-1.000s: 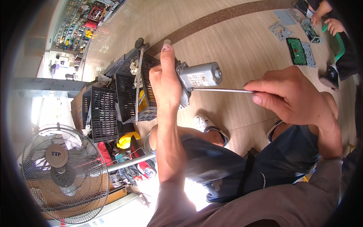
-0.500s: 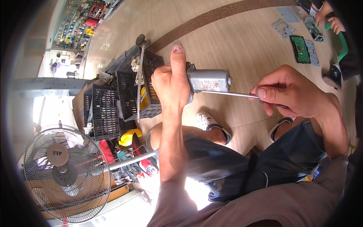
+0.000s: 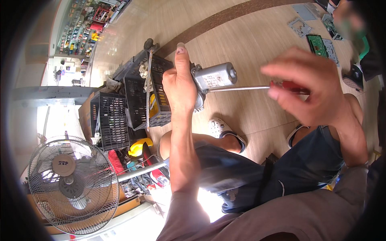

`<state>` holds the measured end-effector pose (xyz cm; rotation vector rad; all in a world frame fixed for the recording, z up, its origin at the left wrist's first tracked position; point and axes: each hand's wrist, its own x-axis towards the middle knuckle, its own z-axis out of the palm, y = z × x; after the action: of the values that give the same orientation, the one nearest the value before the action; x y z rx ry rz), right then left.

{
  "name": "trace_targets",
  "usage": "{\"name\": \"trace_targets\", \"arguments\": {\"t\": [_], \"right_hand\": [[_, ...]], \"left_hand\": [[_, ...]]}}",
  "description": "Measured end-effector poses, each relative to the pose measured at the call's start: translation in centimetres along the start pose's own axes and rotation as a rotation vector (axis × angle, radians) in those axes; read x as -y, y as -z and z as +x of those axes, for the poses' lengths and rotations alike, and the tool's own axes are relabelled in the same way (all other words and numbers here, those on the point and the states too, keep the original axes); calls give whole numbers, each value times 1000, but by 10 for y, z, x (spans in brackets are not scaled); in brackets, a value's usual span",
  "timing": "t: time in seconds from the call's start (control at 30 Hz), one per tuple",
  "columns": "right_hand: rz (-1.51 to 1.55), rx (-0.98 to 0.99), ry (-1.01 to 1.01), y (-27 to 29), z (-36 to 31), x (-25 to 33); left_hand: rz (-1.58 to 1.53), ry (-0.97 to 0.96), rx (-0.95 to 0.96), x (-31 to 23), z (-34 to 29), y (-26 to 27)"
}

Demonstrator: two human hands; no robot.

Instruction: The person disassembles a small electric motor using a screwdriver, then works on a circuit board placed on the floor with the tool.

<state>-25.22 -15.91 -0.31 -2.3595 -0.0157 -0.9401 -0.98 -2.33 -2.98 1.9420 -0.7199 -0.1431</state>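
Note:
My left hand (image 3: 179, 86), thumb raised, is wrapped around a silver electric gear motor (image 3: 215, 76) with a cylindrical body and a pale label. Its gear end is partly hidden behind the fingers. A screwdriver (image 3: 241, 88) with a long metal shaft and a red handle lies level, its tip against the motor's gear end, near the left hand. My right hand (image 3: 313, 86) is around the screwdriver's handle, blurred by motion. Its fingers and thumb are spread, and the end of the handle sits toward the palm.
Black plastic crates (image 3: 110, 120) stand to the left, beside a wire-caged fan (image 3: 72, 184). A yellow object (image 3: 140, 147) and rags lie below the crates. At the upper right, a green circuit board (image 3: 317, 45) and metal panels lie on the floor near another person's blurred hands (image 3: 350, 22).
The motor has tilted and shifted slightly left with my left hand. My right hand's fingers have spread from a pinch, showing the red handle.

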Motion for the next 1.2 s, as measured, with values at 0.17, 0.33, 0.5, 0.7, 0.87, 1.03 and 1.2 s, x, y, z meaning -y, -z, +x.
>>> {"name": "trace_targets", "arguments": {"t": [0.17, 0.33, 0.5, 0.7, 0.87, 1.03, 1.2], "right_hand": [[512, -312, -544, -1, 4, 0], [483, -393, -794, -5, 7, -4], [355, -139, -803, 18, 6, -4], [139, -252, -400, 13, 8, -5], [114, -269, -221, 11, -1, -14], [343, -23, -662, 34, -10, -3], [161, -140, -391, 23, 1, 7]], "left_hand": [[-202, 140, 33, -1, 1, -11], [-276, 207, 99, -4, -1, -18], [-289, 257, 74, -5, -2, -16], [-203, 253, 107, -9, -5, -22], [-224, 269, 131, -6, -6, -22], [-279, 291, 145, -11, -10, -20], [-279, 294, 152, -17, -9, -17]]}}
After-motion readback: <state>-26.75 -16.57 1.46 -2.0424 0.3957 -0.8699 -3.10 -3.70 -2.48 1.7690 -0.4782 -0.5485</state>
